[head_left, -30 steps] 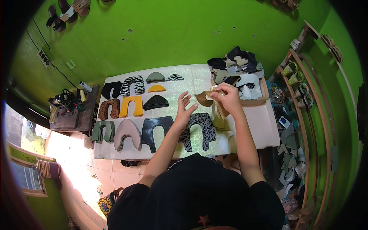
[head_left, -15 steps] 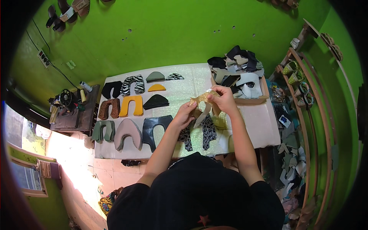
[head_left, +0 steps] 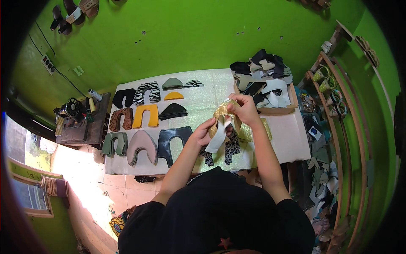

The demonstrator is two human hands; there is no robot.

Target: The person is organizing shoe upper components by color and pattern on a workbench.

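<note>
While both hands are pinching a gold glitter shoe-upper piece (head_left: 223,111), right hand (head_left: 244,109) at top, left hand (head_left: 204,133) lower, sorting seems underway; placing it next likely needs free mat (head_left: 203,101) space.

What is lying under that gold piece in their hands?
A dark patterned cut piece lies on the table beneath the gold piece; hands and gold piece cover its top.

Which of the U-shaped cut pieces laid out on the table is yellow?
The yellow U-shaped piece in the middle row, between the brown speckled piece and the black half-round piece.
</note>
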